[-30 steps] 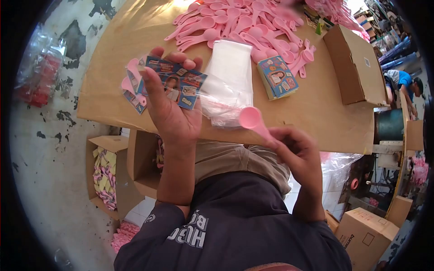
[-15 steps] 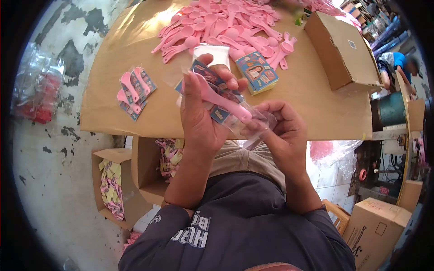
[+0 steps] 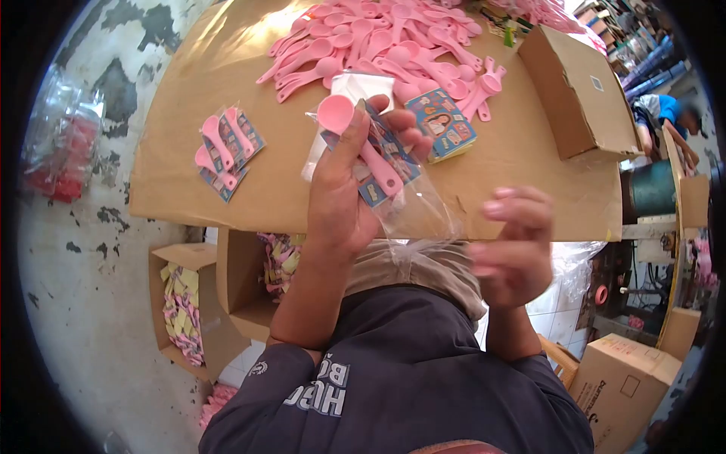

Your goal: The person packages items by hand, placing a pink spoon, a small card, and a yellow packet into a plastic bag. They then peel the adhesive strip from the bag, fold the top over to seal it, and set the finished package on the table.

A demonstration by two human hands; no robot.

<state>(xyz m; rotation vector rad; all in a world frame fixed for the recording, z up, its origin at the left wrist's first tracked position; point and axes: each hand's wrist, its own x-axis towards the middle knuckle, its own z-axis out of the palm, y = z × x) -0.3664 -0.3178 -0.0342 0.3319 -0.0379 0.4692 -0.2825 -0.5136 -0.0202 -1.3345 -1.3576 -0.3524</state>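
Left hand [image 3: 344,200] pins pink spoon [image 3: 359,144] and printed card [image 3: 382,163] inside clear bag [image 3: 423,212], frame centre.
Spoon's handle slants toward lower right, where the right hand [image 3: 514,246] hovers empty, fingers loosely curled.

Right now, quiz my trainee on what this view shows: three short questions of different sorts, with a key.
1. True or false: the left hand holds a pink spoon and a printed card in a clear bag.
2. The right hand is: A) gripping the bag, B) blurred, with no clear grip, C) on the cardboard box.
3. What lies loose in a heap on the table?

Key: 1 true; 2 B; 3 pink spoons.
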